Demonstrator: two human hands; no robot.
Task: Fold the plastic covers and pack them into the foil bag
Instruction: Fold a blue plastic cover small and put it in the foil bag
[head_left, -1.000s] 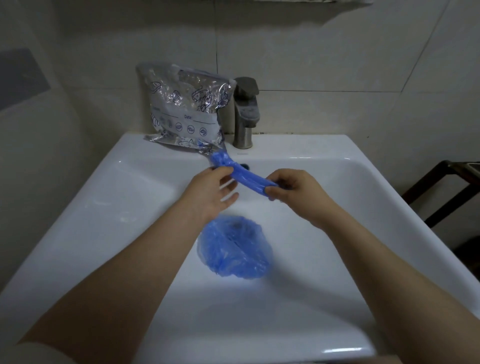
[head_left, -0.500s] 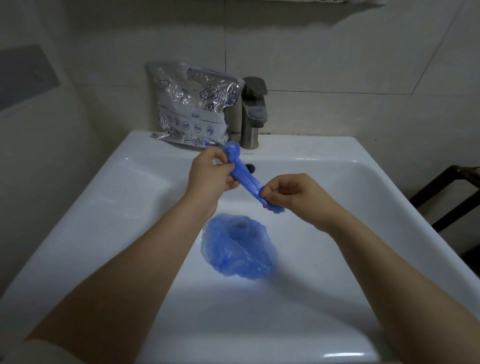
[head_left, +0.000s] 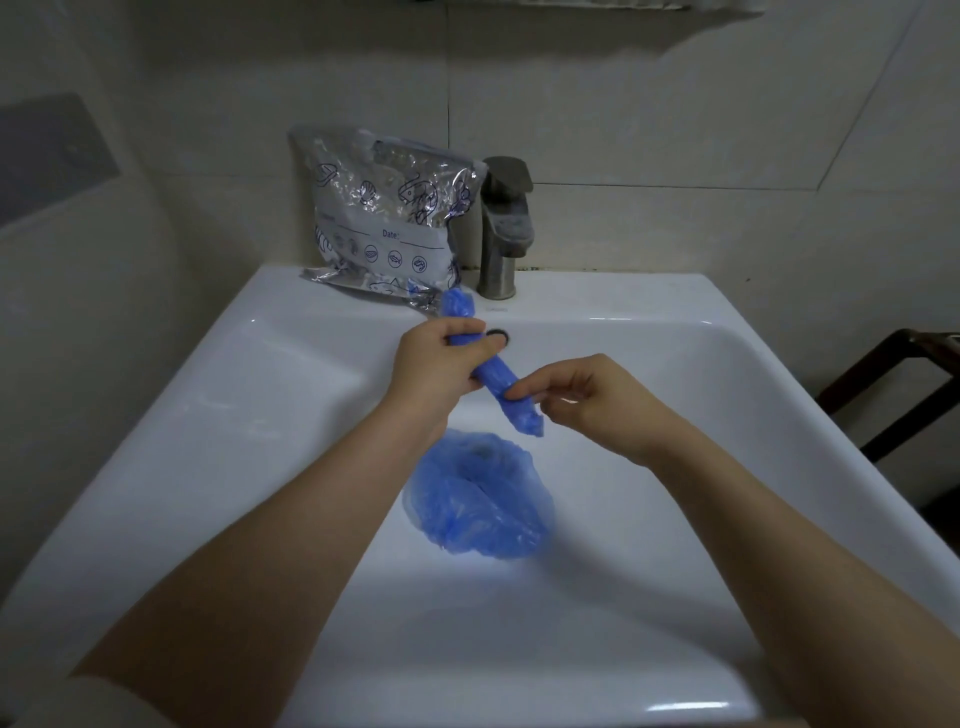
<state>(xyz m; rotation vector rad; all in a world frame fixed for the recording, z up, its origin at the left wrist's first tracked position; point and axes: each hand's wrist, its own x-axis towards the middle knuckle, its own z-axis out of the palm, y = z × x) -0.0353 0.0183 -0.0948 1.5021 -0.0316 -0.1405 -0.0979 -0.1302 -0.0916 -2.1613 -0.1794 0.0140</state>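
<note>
Both hands, left (head_left: 441, 364) gripping and right (head_left: 587, 400) pinching, hold the rolled blue cover (head_left: 493, 371) taut above the sink (head_left: 779, 395) to tighten it, foil bag (head_left: 384, 218) waiting at the back edge.

Two bare forearms; a pale sleeve edge (head_left: 67, 706) at the left elbow.

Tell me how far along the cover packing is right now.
Done: one cover is already gathered into a tight blue roll. In hand: the left hand grips the roll's middle and the right hand pinches its lower end, above the sink. Left: that roll must go into the foil bag leaning by the tap, and the loose cover in the basin is not yet folded.
</note>
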